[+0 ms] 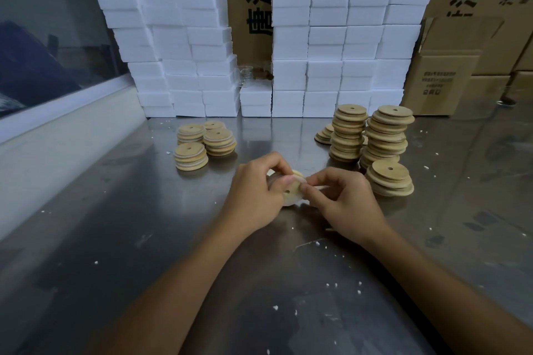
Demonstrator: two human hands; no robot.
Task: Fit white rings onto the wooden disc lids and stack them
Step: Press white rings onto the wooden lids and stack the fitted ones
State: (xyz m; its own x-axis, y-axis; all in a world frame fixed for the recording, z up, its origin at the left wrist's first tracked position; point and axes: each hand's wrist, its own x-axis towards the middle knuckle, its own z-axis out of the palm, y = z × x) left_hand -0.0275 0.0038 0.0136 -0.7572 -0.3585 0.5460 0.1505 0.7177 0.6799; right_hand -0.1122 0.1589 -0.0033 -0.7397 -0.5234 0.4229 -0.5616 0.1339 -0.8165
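Holding item, head view: left hand [253, 187] grips one wooden disc lid [291, 192] above the steel counter [115, 239], tilted on edge; right hand [343, 199] pinches a white ring [300, 180] at the lid's rim. Ringed lids, four short stacks [206, 143], sit left of centre. Bare lids, taller stacks [375, 141], stand right, near the right hand. White foam blocks [331, 37] and cardboard boxes [461, 66] line the back.
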